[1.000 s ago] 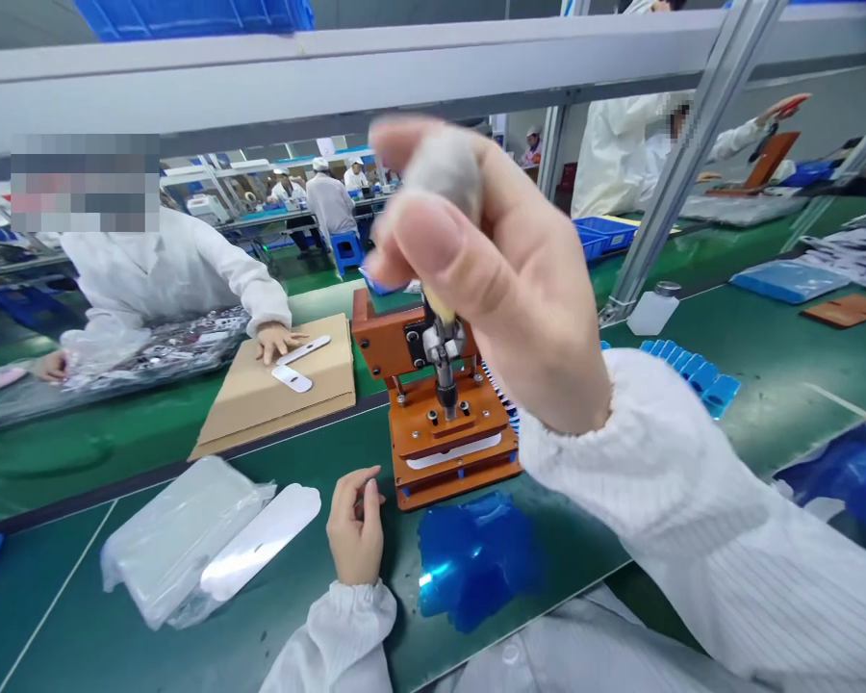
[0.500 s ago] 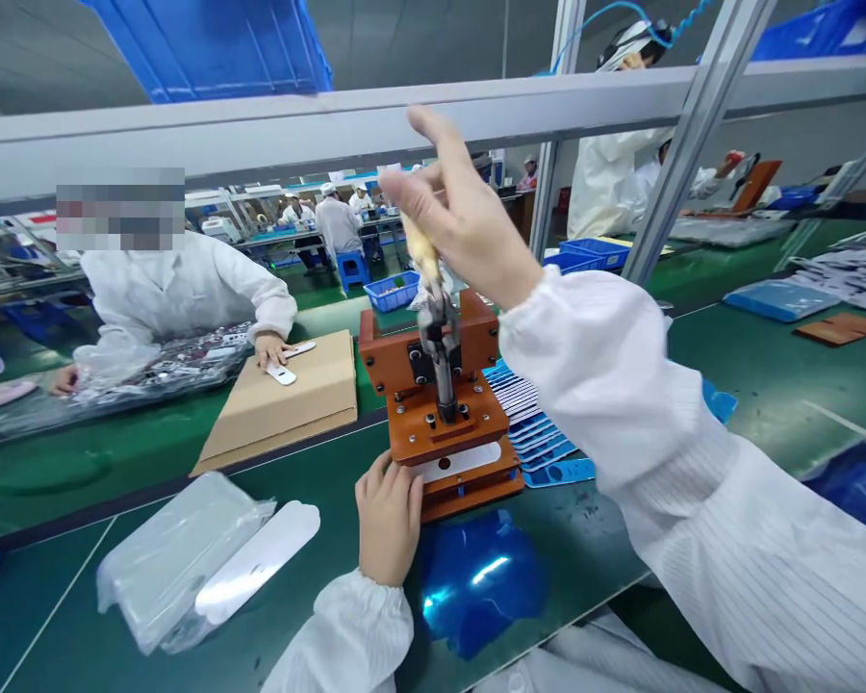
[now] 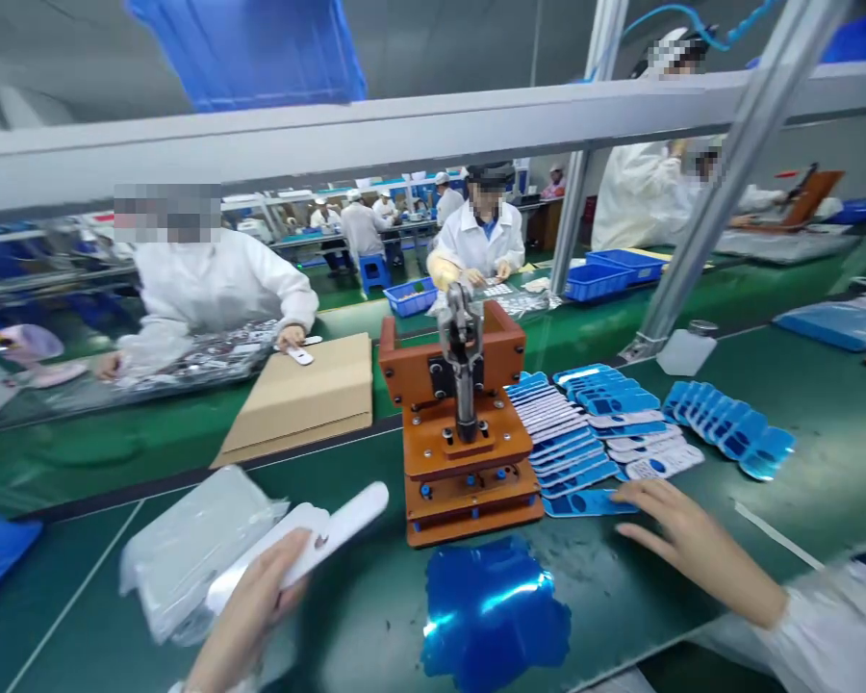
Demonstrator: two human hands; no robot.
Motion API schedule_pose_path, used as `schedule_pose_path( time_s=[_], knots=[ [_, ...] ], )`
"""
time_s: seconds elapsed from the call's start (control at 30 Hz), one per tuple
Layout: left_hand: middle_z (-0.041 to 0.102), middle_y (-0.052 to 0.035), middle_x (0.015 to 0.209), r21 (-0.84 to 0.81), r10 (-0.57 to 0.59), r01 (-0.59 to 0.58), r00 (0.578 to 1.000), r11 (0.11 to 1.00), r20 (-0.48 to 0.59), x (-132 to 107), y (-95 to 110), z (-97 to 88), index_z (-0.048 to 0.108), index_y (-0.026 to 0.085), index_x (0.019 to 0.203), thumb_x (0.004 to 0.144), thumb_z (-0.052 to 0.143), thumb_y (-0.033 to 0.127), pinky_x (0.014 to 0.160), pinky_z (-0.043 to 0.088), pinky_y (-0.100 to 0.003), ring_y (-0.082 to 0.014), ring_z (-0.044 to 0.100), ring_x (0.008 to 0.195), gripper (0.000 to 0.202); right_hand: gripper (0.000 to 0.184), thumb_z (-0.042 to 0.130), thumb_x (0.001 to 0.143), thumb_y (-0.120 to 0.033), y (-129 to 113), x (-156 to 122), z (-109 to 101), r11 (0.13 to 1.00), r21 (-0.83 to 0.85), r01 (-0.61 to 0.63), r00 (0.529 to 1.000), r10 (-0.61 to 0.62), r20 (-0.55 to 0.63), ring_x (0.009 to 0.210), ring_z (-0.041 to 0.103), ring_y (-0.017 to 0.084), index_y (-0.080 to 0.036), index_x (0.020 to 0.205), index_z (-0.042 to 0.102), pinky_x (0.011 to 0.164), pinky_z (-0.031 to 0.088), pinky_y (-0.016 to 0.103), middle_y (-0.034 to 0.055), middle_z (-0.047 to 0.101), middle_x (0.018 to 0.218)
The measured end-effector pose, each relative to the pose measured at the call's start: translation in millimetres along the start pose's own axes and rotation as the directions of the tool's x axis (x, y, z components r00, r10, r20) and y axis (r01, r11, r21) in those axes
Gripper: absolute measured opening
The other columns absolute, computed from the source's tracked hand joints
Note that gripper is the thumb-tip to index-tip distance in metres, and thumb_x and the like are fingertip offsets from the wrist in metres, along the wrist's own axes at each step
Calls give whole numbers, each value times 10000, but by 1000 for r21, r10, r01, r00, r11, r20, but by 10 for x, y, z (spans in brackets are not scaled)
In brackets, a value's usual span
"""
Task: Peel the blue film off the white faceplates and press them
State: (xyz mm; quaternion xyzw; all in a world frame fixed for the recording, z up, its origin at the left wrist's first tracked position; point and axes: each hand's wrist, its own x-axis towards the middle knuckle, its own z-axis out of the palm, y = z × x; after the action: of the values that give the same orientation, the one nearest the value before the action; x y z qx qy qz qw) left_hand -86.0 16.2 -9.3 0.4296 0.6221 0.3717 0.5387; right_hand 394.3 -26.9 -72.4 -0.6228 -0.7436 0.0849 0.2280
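My left hand (image 3: 260, 597) grips a long white plastic cover (image 3: 350, 515) with rounded ends and a small dark hole. It is held above other white covers (image 3: 256, 553) beside a plastic-wrapped stack (image 3: 194, 544). My right hand (image 3: 693, 539) has its fingers apart, the fingertips at the end of a blue-filmed strip (image 3: 581, 502); whether they touch it I cannot tell. Between the hands stands an orange-brown press fixture (image 3: 469, 452) with a metal toggle clamp (image 3: 465, 375); its gap holds no cover.
Shiny blue film sheets (image 3: 495, 616) lie before the fixture. Rows of blue-filmed strips (image 3: 555, 433) and fanned blue films (image 3: 728, 428) lie to the right. Behind are a cardboard box (image 3: 310, 390), a clear bottle (image 3: 687, 351) and co-workers. A metal rail (image 3: 404, 130) crosses overhead.
My right hand has left the clamp handle and come down to the blue strips. My left hand has moved left from the fixture with the white cover, which is out of the fixture.
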Motion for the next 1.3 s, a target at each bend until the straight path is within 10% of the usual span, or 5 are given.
schedule_pose_path(
  time_s=[0.33, 0.57, 0.7, 0.9, 1.3],
  knots=[
    [621, -100, 992, -366, 100, -99, 995, 925, -16, 1251, 455, 265, 288, 199, 1319, 845, 553, 391, 596, 484, -215, -122, 641, 740, 576, 310, 611, 715, -486, 182, 171, 181, 987, 42, -155, 945, 136, 298, 918, 592, 263, -232, 893, 625, 741, 501, 360, 89, 614, 1002],
    [579, -39, 546, -170, -4, 115, 839, 979, 545, 421, 23, 456, 631, 89, 692, 738, 636, 499, 304, 156, -128, -30, 411, 344, 412, 277, 515, 815, -497, -250, -8, -192, 781, 450, -433, 830, 151, 537, 748, 567, 186, -225, 849, 556, 677, 472, 282, 38, 583, 812],
    [671, -134, 922, -104, 27, 77, 665, 992, 747, -161, -5, 950, 643, 159, 1096, 737, 632, 513, 514, 482, -226, -180, 652, 745, 505, 285, 514, 848, -485, -949, 79, -91, 533, 717, -450, 876, 105, 472, 754, 570, 150, -203, 888, 503, 716, 475, 274, 14, 554, 798],
    [643, -105, 1025, -333, 215, -177, 973, 926, 80, -436, -125, 1734, 620, 172, 1013, 834, 483, 533, 900, 468, -314, -187, 603, 963, 426, 253, 575, 827, -416, -1731, 253, 296, 570, 791, -223, 966, 20, 258, 730, 589, 144, -167, 802, 541, 667, 464, 249, 23, 599, 795],
    [462, 16, 515, -53, 178, -171, 966, 984, 187, -513, -236, 1760, 484, 191, 675, 793, 424, 646, 389, 368, -213, -95, 437, 399, 473, 478, 505, 819, -590, -2001, 488, 341, 56, 874, -483, 875, 21, 483, 387, 494, 68, -159, 1006, 595, 337, 388, 200, 58, 663, 868]
  ],
)
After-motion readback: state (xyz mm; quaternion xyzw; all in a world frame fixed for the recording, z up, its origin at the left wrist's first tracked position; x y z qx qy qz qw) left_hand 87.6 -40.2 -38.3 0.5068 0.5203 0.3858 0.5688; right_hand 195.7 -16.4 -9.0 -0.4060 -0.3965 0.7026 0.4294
